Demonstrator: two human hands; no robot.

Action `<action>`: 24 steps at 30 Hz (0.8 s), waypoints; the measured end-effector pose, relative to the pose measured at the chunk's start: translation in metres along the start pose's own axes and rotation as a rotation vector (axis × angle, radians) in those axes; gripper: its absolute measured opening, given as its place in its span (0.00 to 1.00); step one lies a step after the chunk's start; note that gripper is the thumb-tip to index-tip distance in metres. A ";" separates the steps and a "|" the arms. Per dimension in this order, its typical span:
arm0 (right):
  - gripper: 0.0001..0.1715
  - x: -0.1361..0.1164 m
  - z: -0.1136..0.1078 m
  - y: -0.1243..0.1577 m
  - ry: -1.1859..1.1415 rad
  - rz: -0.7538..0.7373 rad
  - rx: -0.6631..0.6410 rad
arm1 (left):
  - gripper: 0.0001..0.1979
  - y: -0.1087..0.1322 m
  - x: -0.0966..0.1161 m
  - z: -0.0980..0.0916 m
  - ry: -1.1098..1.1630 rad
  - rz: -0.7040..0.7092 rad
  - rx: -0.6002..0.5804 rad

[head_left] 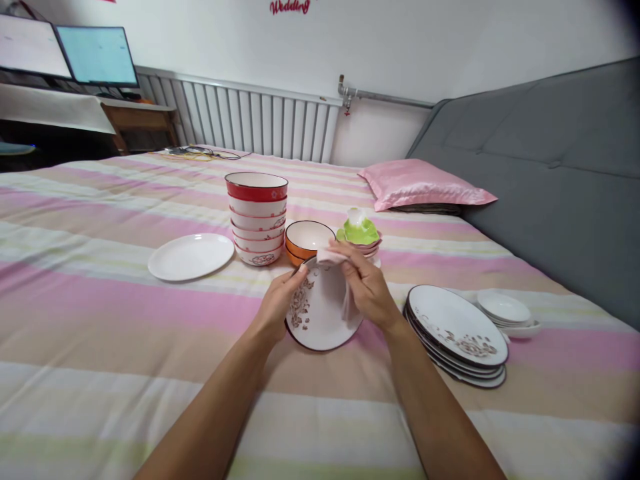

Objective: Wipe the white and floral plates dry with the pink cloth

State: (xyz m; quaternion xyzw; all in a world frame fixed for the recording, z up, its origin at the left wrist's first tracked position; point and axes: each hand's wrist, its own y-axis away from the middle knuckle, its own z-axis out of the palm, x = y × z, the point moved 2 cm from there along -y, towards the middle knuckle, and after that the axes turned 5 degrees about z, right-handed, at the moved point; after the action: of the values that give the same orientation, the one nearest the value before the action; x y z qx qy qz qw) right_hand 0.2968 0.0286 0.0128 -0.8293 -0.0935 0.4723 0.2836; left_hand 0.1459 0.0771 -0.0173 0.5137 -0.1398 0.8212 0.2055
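A white plate [325,313] with a dark rim and brown flower print is held tilted up above the bed. My left hand [279,301] grips its left edge, thumb on the face and fingers hidden behind. A pale pink cloth [331,257] is pinched in my right hand [367,283] over the plate's upper right rim, with a fold hanging down the face. Just behind the plate are orange bowls [310,235], one in another. To their left rises a stack of white bowls [259,230] topped by a red-banded one.
Right of my arms lie stacked flower-print plates [455,327] and small white dishes [504,308]. A white oval plate [191,257] lies at left. Green leaf-shaped dishes [361,231] sit behind my right hand. Farther back are a pink pillow [425,183], cables [205,153] and a grey headboard [545,133].
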 end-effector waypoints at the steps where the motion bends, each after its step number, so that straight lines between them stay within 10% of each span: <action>1: 0.17 -0.002 0.001 0.001 0.023 -0.016 -0.062 | 0.23 0.000 0.000 0.000 0.001 0.001 -0.014; 7: 0.12 -0.002 -0.003 0.002 -0.067 0.006 -0.063 | 0.20 0.001 0.001 -0.002 -0.085 -0.010 -0.030; 13: 0.29 0.001 -0.005 0.002 0.023 0.015 0.044 | 0.18 0.002 0.002 -0.001 -0.181 -0.014 -0.114; 24: 0.14 -0.001 -0.011 0.001 -0.008 0.094 0.015 | 0.22 0.009 0.011 0.006 -0.288 0.077 -0.308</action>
State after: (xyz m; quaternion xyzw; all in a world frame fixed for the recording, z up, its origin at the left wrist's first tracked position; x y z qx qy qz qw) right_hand 0.3052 0.0230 0.0177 -0.8289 -0.0522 0.4888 0.2670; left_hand 0.1422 0.0688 -0.0054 0.5826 -0.3109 0.7155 0.2279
